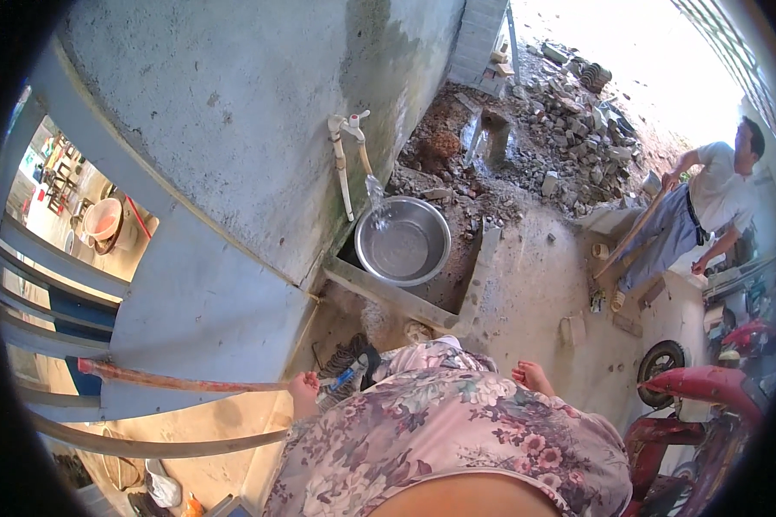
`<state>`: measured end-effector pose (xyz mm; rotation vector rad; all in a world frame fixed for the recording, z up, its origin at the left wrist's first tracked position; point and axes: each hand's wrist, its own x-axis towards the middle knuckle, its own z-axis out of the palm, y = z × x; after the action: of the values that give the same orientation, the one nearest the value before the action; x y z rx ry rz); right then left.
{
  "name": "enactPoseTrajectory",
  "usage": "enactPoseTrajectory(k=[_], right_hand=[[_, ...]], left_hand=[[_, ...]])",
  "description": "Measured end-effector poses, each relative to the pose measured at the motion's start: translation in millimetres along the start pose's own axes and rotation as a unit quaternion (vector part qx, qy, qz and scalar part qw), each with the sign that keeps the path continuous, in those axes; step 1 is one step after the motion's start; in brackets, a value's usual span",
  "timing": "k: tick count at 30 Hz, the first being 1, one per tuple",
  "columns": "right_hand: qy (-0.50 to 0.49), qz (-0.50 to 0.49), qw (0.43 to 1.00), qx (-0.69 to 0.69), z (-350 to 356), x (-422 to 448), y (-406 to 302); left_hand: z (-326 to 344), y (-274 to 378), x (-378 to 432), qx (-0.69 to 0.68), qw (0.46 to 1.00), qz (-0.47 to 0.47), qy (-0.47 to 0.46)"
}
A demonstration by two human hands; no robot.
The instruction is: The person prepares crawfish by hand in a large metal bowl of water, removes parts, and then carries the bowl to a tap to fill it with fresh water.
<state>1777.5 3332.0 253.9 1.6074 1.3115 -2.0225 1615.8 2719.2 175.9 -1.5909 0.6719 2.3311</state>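
My left hand [305, 389], fingers curled, is at my left side, near the end of a red-painted bar [181, 379]; I cannot tell whether it touches the bar. On my other side, my right hand [533, 377] hangs with loosely bent fingers and nothing visible in it. Ahead of me, a round metal basin [402, 242] sits within a low concrete curb [398, 300]. Water [376, 197] runs into it from a wall tap [355, 120] with a pipe spout. Both hands are well apart from the basin.
A person [692, 200] at the right holds a long wooden handle [640, 226]. Rubble [575, 129] lies beyond the basin. A red motorbike [705, 388] stands at the lower right. Close on my left is a rough wall [233, 97] with a barred opening [64, 291].
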Motion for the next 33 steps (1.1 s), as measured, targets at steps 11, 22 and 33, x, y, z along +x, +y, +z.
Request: enactPoseTrajectory(k=[11, 22, 33], right_hand=[[-0.001, 0.001, 1.0, -0.015, -2, 2, -9], [0.007, -0.009, 0.999, -0.037, 2, -3, -19], [0.019, 0.003, 1.0, -0.016, -11, -10, 9]], left_hand=[[-17, -4, 1, -0.005, 1.0, 0.013, -0.002], [-11, -10, -10, 0.042, 0.999, 0.022, 0.011], [2, -3, 5, 0.107, 0.994, -0.003, 0.001]])
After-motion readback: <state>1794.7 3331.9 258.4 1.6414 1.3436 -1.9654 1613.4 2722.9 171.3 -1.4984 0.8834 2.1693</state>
